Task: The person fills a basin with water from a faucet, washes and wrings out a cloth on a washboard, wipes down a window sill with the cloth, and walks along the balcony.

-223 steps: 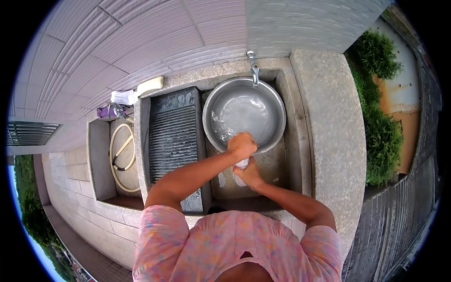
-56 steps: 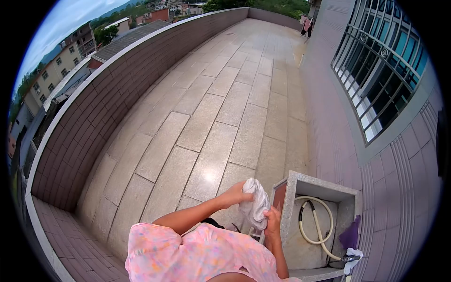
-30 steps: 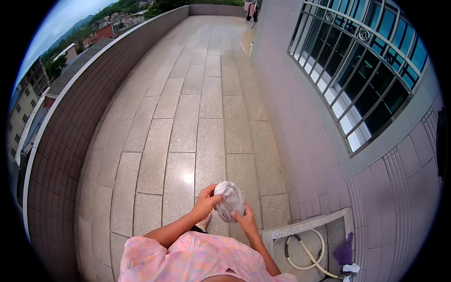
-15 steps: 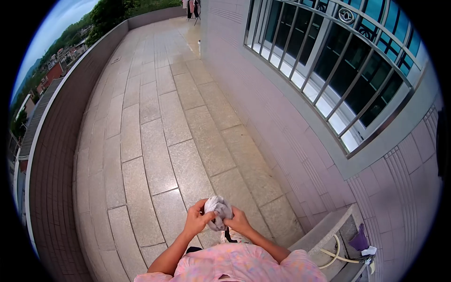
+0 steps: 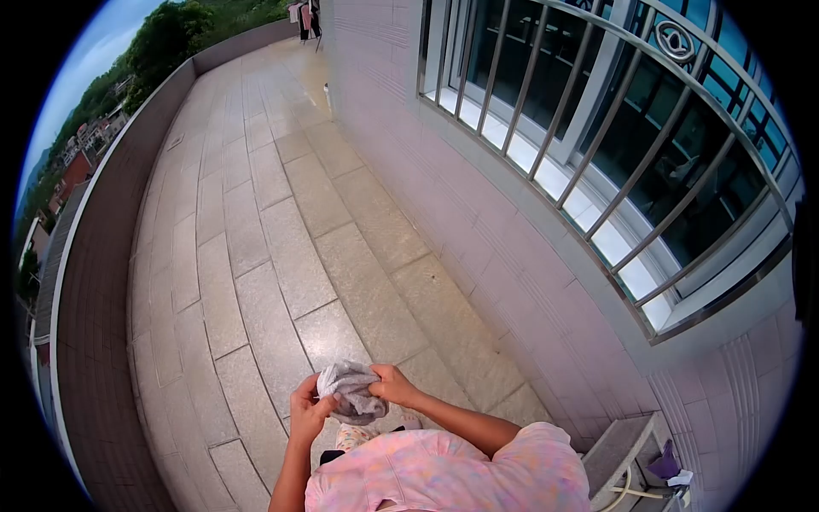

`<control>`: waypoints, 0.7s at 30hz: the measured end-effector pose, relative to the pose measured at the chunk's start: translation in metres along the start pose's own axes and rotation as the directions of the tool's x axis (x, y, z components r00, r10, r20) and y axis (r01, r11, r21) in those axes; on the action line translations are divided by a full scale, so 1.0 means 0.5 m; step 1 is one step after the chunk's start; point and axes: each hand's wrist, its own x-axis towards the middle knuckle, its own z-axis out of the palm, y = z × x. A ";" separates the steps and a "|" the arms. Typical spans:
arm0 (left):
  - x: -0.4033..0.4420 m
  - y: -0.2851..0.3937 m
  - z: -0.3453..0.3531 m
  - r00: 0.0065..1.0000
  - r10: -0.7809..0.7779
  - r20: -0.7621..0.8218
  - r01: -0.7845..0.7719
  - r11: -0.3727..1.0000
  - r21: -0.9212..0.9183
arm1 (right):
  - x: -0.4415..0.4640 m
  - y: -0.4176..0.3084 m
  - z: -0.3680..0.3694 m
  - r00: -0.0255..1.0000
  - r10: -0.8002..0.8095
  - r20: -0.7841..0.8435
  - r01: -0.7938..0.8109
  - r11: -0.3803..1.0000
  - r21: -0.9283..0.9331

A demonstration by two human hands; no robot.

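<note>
A bunched grey-and-white cloth (image 5: 354, 391) is held in front of my body, its middle sagging between both hands. On its left side, my left hand (image 5: 310, 404) is closed, with the thumb pressed on the near face. My right hand (image 5: 394, 386) grips the upper right edge, and its fingertips are partly hidden in the folds. What kind of cloth item it is, I cannot make out. Below it, patterned trousers (image 5: 354, 437) and part of a foot show past the pink top (image 5: 444, 469).
Stone tiles (image 5: 281, 282) pave a long terrace. A low parapet (image 5: 102, 299) runs along the left. At right stands a tiled wall (image 5: 512, 273) with a barred window (image 5: 580, 128). A concrete ledge (image 5: 621, 445), a pale hose (image 5: 627, 491) and a purple cloth (image 5: 664, 461) sit low right. Clothes (image 5: 304, 17) hang far off.
The cloth is spread wider and looser than before, with my hands further apart. My view has turned right, so hands and cloth appear further left; the window looks nearer.
</note>
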 end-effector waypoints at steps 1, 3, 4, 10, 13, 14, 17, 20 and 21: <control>0.026 -0.004 -0.019 0.997 -0.009 -0.071 0.009 1.000 -0.003 | 0.039 -0.015 -0.006 0.996 0.073 0.055 -0.072 0.997 -0.023; 0.078 -0.024 -0.065 0.988 -0.025 -0.150 0.021 0.999 -0.033 | 0.116 0.005 0.004 0.997 -0.056 -0.055 0.053 0.997 -0.056; 0.112 -0.034 -0.089 0.983 -0.033 -0.179 0.022 0.998 -0.062 | 0.154 -0.002 0.006 0.990 -0.121 -0.079 0.112 0.987 -0.116; 0.354 -0.025 -0.186 0.992 -0.025 -0.124 0.023 1.000 -0.017 | 0.375 -0.080 0.018 0.953 -0.241 -0.185 0.155 0.909 -0.386; 0.473 -0.001 -0.229 0.999 -0.025 -0.039 0.026 0.999 0.026 | 0.484 -0.113 0.020 0.941 -0.196 -0.277 0.056 0.895 -0.442; 0.512 0.005 -0.244 1.000 -0.012 0.014 0.012 0.999 0.043 | 0.522 -0.116 0.013 0.937 -0.189 -0.293 0.042 0.896 -0.441; 0.616 0.022 -0.272 0.990 -0.071 0.119 0.061 0.995 0.084 | 0.609 -0.119 -0.013 0.918 -0.195 -0.345 0.010 0.882 -0.471; 0.720 0.020 -0.274 0.963 -0.042 0.267 0.034 0.999 0.037 | 0.662 -0.149 -0.075 0.863 -0.106 -0.494 -0.057 0.951 -0.305; 0.752 0.015 -0.266 0.964 -0.025 0.266 0.019 1.000 0.023 | 0.689 -0.145 -0.096 0.863 -0.105 -0.495 -0.061 0.949 -0.308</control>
